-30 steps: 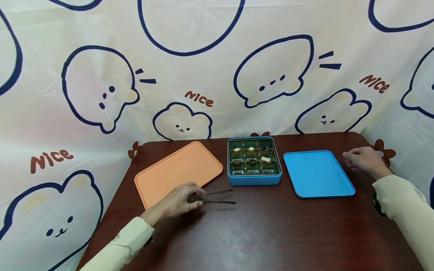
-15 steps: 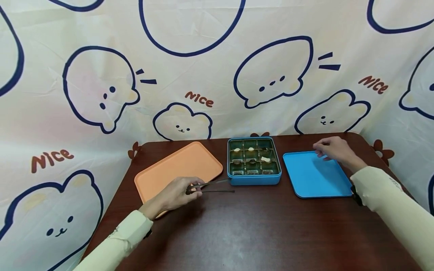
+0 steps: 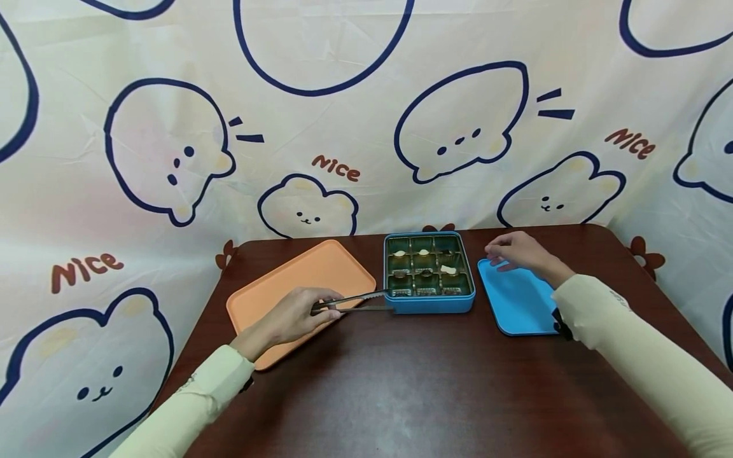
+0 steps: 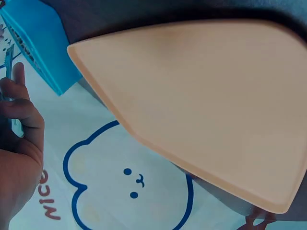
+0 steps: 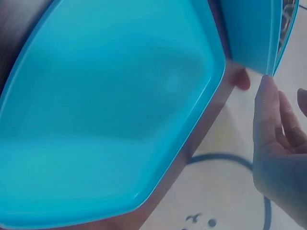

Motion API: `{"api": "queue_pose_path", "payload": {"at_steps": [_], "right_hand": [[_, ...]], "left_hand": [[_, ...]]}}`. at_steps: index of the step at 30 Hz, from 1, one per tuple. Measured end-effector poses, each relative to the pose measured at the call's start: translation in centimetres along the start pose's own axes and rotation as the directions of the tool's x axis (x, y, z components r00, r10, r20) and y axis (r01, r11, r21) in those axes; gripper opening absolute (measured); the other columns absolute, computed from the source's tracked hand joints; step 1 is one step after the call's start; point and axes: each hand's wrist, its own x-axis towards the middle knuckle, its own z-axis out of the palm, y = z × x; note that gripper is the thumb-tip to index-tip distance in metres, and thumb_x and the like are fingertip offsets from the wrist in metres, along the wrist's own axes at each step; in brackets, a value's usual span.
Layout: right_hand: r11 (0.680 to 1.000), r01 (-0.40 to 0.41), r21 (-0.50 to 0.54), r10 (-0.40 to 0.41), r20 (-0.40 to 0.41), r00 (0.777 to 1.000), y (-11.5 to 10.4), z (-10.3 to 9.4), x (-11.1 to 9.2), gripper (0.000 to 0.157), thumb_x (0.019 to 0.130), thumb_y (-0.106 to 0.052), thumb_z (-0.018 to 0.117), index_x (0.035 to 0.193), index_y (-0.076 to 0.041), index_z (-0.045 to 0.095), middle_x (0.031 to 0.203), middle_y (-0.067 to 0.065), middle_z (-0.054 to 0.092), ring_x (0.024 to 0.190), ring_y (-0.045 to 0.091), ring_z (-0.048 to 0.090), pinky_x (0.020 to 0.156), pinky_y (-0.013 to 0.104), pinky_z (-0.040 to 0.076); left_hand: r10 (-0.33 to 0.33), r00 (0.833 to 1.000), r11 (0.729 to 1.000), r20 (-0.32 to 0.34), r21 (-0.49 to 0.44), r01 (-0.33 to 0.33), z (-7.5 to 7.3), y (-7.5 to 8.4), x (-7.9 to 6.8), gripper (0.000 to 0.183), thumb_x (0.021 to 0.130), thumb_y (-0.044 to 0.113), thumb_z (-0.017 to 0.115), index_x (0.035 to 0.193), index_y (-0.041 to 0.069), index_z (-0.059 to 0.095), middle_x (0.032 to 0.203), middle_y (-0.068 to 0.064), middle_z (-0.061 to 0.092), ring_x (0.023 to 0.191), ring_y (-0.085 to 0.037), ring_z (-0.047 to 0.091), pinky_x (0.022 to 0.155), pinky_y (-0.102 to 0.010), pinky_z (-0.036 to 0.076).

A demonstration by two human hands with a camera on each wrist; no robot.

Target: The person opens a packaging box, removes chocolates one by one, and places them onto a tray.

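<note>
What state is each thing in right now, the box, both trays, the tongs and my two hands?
Blue box: uncovered, small pieces in some compartments.
Orange tray: lying flat, set at an angle.
Blue tray: lying flat, partly hidden by hand and sleeve.
Tongs: held, arms spread apart; contact with the box is unclear.
Left hand: gripping the tongs.
Right hand: fingers relaxed, nothing visible in it.

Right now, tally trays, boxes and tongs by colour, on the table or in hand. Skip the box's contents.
Orange: 1 (oblong tray)
Blue: 2 (box, squarish tray)
Dark: 1 (tongs)
Total: 4
</note>
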Motion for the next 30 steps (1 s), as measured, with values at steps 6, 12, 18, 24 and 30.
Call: {"api": "queue_pose_path", "payload": {"at_steps": [6,12,18,24,30], "right_hand": [[0.999,-0.028,0.015,0.028,0.016,0.999,-1.4,1.9,0.9,0.042,0.105,-0.025,0.052,0.13,0.008,0.056,0.124,0.032,0.059,0.109,0.04,0.066,0.088,0.048,0.054],[0.994,-0.093,0.057,0.092,0.006,0.996,-1.7,3.2,1.9,0.043,0.105,-0.025,0.052,0.132,0.008,0.053,0.125,0.03,0.057,0.111,0.039,0.064,0.089,0.046,0.054],[0.984,-0.143,0.104,0.142,0.018,0.99,-1.8,3.8,2.3,0.041,0.105,-0.02,0.05,0.134,0.009,0.052,0.127,0.029,0.057,0.109,0.037,0.064,0.088,0.045,0.055],[0.98,-0.148,0.131,0.142,0.054,0.988,-1.8,3.9,2.3,0.041,0.104,-0.017,0.052,0.135,0.01,0.051,0.127,0.027,0.056,0.105,0.032,0.063,0.089,0.045,0.055],[0.973,-0.185,0.138,0.177,0.066,0.982,-2.0,4.2,2.5,0.044,0.104,-0.014,0.053,0.14,0.01,0.046,0.133,0.028,0.052,0.111,0.033,0.06,0.089,0.044,0.054]], "left_hand": [[-0.024,1.0,1.0,-0.012,0.005,0.024,-0.7,0.2,0.5,0.031,0.096,0.028,0.067,0.121,0.012,0.07,0.101,0.007,0.072,0.088,-0.007,0.063,0.08,-0.033,0.052],[-0.044,0.999,0.999,-0.033,0.011,0.044,-1.5,0.5,1.5,0.031,0.095,0.029,0.068,0.121,0.013,0.071,0.11,0.003,0.072,0.095,-0.011,0.064,0.083,-0.036,0.052],[-0.003,0.999,0.999,-0.044,0.031,0.005,-2.0,0.7,2.5,0.032,0.095,0.031,0.067,0.121,0.012,0.071,0.11,0.0,0.071,0.089,-0.013,0.062,0.08,-0.035,0.051],[0.012,0.999,0.997,-0.047,0.081,-0.008,-2.7,1.1,3.7,0.031,0.096,0.03,0.067,0.121,0.012,0.072,0.102,0.004,0.07,0.084,-0.011,0.058,0.075,-0.032,0.049],[-0.011,1.0,0.994,-0.019,0.109,0.013,-3.5,1.4,5.1,0.033,0.098,0.03,0.064,0.126,0.012,0.07,0.111,-0.002,0.069,0.077,-0.011,0.057,0.068,-0.031,0.048]]}}
